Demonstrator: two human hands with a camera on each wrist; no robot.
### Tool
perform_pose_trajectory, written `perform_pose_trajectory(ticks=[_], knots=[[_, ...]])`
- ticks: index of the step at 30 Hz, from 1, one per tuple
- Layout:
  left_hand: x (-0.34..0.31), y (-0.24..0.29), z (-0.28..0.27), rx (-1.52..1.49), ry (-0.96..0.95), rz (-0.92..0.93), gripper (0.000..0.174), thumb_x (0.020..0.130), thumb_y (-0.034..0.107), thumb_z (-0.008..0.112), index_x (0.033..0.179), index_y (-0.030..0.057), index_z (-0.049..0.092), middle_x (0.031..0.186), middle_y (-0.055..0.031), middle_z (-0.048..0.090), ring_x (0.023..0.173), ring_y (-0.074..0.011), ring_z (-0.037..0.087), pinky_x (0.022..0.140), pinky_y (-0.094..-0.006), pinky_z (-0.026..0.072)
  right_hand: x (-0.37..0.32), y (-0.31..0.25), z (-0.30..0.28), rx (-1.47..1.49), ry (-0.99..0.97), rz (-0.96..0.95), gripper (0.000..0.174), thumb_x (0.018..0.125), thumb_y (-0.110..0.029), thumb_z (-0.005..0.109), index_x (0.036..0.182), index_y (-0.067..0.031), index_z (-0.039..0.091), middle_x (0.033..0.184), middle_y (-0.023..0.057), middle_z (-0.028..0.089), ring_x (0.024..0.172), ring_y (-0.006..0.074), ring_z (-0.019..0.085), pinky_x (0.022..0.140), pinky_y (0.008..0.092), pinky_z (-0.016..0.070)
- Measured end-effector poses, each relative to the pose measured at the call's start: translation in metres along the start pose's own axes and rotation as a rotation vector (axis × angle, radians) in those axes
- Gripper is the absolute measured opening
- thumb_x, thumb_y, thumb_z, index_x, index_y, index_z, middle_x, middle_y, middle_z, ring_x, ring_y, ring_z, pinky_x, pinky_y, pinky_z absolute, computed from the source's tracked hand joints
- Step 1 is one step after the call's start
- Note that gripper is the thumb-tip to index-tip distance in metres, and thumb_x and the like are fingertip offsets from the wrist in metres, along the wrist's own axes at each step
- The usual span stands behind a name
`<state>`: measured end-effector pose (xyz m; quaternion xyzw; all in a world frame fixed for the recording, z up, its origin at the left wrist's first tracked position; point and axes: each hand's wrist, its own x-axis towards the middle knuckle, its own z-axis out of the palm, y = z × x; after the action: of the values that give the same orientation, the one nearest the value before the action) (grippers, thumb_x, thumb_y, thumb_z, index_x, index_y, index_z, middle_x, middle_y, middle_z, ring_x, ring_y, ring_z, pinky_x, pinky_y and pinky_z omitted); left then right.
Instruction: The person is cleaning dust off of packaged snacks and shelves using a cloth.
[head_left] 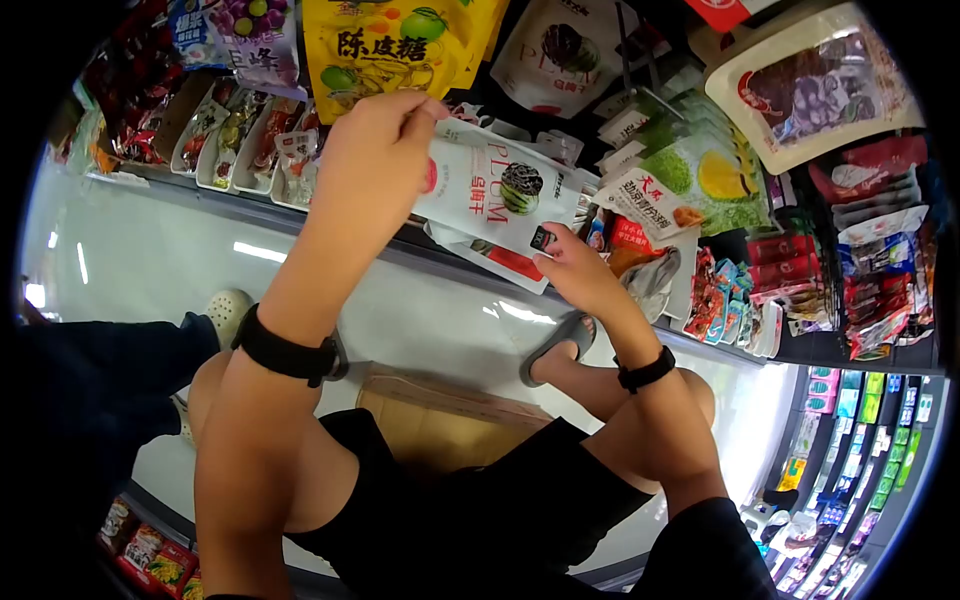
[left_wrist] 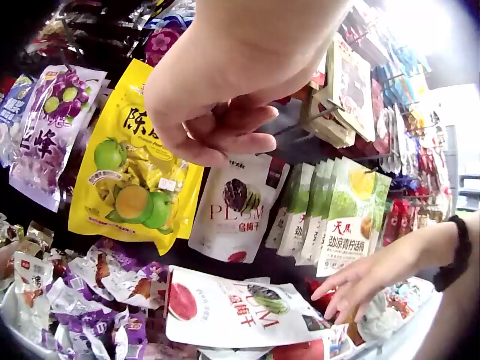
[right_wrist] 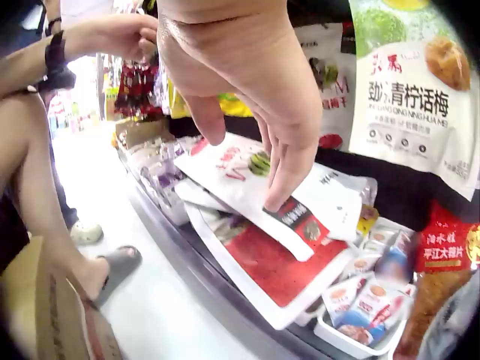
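A white plum bag [head_left: 495, 185] lies across the shelf's front tray, on top of a red-and-white bag [right_wrist: 277, 262]. My right hand [right_wrist: 251, 90] reaches over its right end, with fingertips [right_wrist: 276, 196] at the dark label corner and the thumb apart from them. Loosely curled, my left hand [left_wrist: 240, 82] is raised above the plum bag, in front of a yellow candy bag [left_wrist: 127, 172], and holds nothing. In the head view the left hand overlaps the plum bag's left end. Another plum bag [left_wrist: 238, 206] hangs behind.
Green-and-white lemon plum bags [left_wrist: 349, 217] hang at the right, beside a purple grape bag [left_wrist: 56, 127] further left. Small wrapped snacks [left_wrist: 97, 307] fill shelf trays. A cardboard box [head_left: 420, 420] stands on the floor between my legs; another person's leg [head_left: 110, 390] is at the left.
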<state>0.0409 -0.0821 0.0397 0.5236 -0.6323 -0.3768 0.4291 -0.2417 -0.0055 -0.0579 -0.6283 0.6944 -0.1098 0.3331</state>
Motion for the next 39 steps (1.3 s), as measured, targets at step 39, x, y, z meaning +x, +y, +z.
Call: perform_pose_trajectory(ticks=[39], knots=[[-0.009,0.006,0.023,0.272,-0.264,-0.099,0.034,0.098,0.023,0.047,0.112,-0.0001,0.068,0.066,-0.0085,0.064,0.058,-0.0153,0.062,0.057,-0.0294,0.0479,-0.003,-0.025,-0.005,1.504,0.213,0.238,0.035,0.086,0.007,0.057,0.119,0.0008,0.045,0.115,0.0141,0.057,0.105,0.0295,0.064,0.088,0.0453,0.0610]])
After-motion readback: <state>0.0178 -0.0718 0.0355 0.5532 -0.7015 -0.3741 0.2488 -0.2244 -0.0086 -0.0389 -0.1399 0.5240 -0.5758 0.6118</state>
